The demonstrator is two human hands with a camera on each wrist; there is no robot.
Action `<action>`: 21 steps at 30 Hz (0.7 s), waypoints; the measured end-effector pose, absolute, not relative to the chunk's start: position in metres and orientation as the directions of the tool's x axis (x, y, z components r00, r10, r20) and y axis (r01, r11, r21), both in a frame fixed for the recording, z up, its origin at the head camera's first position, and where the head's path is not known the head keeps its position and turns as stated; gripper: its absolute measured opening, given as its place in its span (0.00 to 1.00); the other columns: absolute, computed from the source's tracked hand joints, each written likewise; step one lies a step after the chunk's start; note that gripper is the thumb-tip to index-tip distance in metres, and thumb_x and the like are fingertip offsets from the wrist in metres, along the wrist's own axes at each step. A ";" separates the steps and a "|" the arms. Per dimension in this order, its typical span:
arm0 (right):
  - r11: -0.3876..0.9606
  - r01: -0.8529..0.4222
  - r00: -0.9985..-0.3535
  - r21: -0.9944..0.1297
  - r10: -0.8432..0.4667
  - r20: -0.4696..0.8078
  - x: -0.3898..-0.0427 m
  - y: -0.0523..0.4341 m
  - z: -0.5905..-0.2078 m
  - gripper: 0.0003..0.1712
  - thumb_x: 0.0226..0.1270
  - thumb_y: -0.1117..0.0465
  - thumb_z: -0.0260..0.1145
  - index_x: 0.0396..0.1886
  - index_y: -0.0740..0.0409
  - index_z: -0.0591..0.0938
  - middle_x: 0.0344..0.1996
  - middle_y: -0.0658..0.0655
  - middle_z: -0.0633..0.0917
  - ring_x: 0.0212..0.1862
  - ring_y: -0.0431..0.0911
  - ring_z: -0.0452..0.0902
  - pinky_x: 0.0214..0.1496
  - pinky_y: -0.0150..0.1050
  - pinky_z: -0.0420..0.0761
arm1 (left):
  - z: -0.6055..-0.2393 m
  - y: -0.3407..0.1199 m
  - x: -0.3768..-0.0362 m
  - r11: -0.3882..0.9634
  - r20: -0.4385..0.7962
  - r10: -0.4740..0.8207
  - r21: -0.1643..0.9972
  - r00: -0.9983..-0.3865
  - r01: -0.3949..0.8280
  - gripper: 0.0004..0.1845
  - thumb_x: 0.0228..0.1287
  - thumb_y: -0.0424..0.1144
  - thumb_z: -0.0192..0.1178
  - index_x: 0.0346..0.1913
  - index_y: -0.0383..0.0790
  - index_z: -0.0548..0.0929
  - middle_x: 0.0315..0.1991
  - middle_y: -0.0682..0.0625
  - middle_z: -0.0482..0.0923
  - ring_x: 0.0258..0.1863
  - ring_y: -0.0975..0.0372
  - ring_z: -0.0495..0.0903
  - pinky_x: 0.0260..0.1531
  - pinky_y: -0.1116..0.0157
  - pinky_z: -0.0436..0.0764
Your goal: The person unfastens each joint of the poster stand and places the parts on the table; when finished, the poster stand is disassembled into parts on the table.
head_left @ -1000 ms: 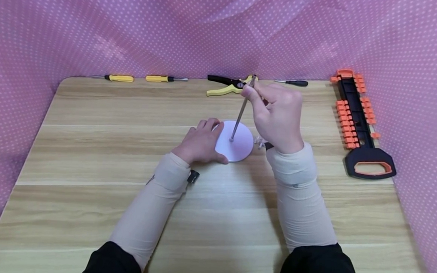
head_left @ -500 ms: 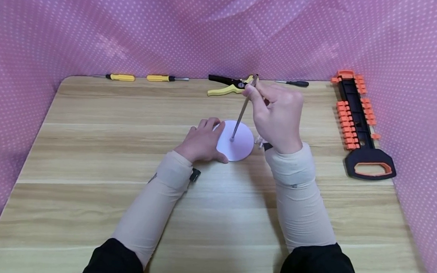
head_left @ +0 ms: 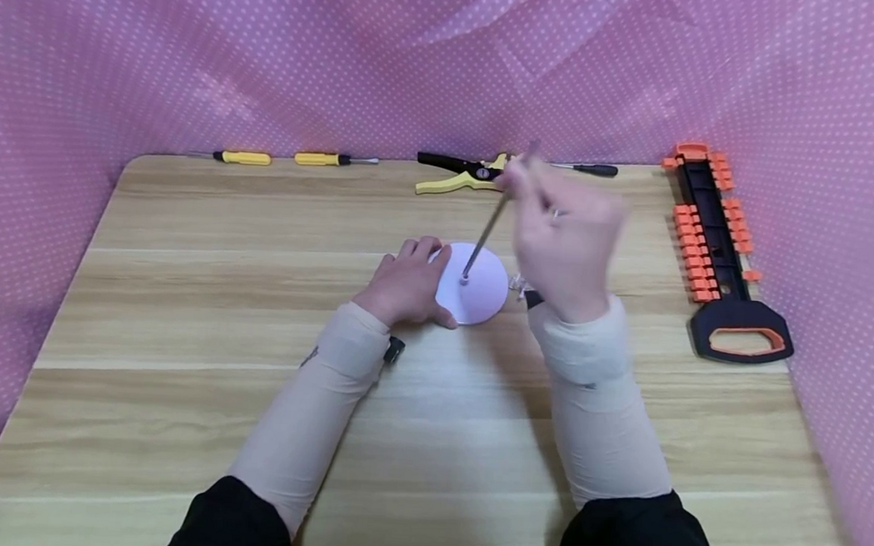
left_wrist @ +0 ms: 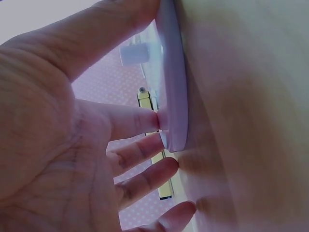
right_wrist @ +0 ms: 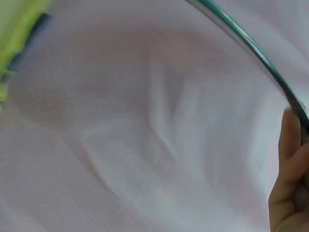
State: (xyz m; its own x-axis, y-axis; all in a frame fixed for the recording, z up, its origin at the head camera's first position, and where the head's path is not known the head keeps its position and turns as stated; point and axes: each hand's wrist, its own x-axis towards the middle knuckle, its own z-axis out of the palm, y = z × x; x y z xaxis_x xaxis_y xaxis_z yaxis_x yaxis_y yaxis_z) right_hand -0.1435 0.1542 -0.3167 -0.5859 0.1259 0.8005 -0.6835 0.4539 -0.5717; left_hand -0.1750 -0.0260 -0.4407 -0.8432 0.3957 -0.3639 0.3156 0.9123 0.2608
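Two arms in pale sleeves reach out over the wooden table (head_left: 174, 390).

The left hand (head_left: 405, 283) lies flat on the table with its fingers spread. In the left wrist view the fingertips (left_wrist: 152, 121) press against the edge of the white disc (head_left: 474, 285), and the thumb lies along its rim. The disc lies flat near the middle of the table.

A thin metal rod (head_left: 487, 234) stands on the middle of the disc. It leans away, toward the far right.

The right hand (head_left: 567, 231) is up near the top of the rod. It is blurry. The fingers look curled around the rod, and the right wrist view shows a finger (right_wrist: 289, 159) against it.

To the right lies a black and orange tool rack (head_left: 717, 240), well apart from the hands.

Along the far edge lie two yellow screwdrivers (head_left: 244, 158), yellow and black pliers (head_left: 458, 172) and a small black screwdriver (head_left: 589, 170). Behind it all hangs a pink dotted cloth (head_left: 270, 54).
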 end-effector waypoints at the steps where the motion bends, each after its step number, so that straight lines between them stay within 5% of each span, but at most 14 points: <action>1: 0.420 -0.688 -0.568 -0.592 0.197 0.799 -0.139 0.160 -0.311 0.09 0.68 0.71 0.73 0.28 0.69 0.92 0.27 0.67 0.91 0.26 0.51 0.88 0.37 0.33 0.87 | -0.441 -0.025 -0.176 0.912 -0.366 0.399 0.256 -0.841 0.322 0.65 0.54 0.66 0.78 0.86 0.44 0.54 0.83 0.45 0.53 0.79 0.47 0.56 0.72 0.42 0.68; 6: 0.363 -0.648 -0.524 -0.669 0.425 0.738 -0.119 0.195 -0.283 0.11 0.68 0.69 0.73 0.25 0.70 0.92 0.24 0.63 0.91 0.29 0.42 0.87 0.41 0.33 0.85 | -0.442 -0.021 -0.179 0.912 -0.380 0.403 0.247 -0.833 0.328 0.65 0.54 0.66 0.78 0.86 0.43 0.54 0.83 0.44 0.52 0.78 0.47 0.56 0.72 0.42 0.67; 14: 0.250 -0.549 -0.645 -0.797 0.481 0.595 -0.117 0.227 -0.277 0.12 0.68 0.70 0.74 0.25 0.72 0.91 0.21 0.52 0.90 0.17 0.37 0.72 0.28 0.26 0.75 | -0.440 -0.023 -0.176 0.908 -0.374 0.407 0.269 -0.833 0.322 0.65 0.53 0.65 0.79 0.86 0.42 0.55 0.83 0.42 0.53 0.78 0.46 0.57 0.71 0.43 0.69; 17: 0.173 -0.535 -0.689 -0.827 0.478 0.545 -0.120 0.234 -0.277 0.12 0.68 0.70 0.74 0.26 0.75 0.90 0.21 0.53 0.90 0.15 0.37 0.65 0.21 0.26 0.65 | -0.440 -0.023 -0.176 0.908 -0.373 0.408 0.266 -0.833 0.325 0.65 0.53 0.65 0.79 0.86 0.42 0.55 0.83 0.43 0.53 0.78 0.46 0.57 0.71 0.44 0.70; 21: 0.042 -0.486 -0.752 -0.873 0.489 0.442 -0.123 0.240 -0.275 0.10 0.67 0.70 0.75 0.28 0.77 0.89 0.23 0.57 0.91 0.14 0.40 0.68 0.17 0.25 0.67 | -0.438 -0.023 -0.176 0.907 -0.373 0.410 0.266 -0.832 0.328 0.65 0.53 0.65 0.79 0.86 0.42 0.55 0.82 0.43 0.53 0.77 0.46 0.58 0.71 0.44 0.70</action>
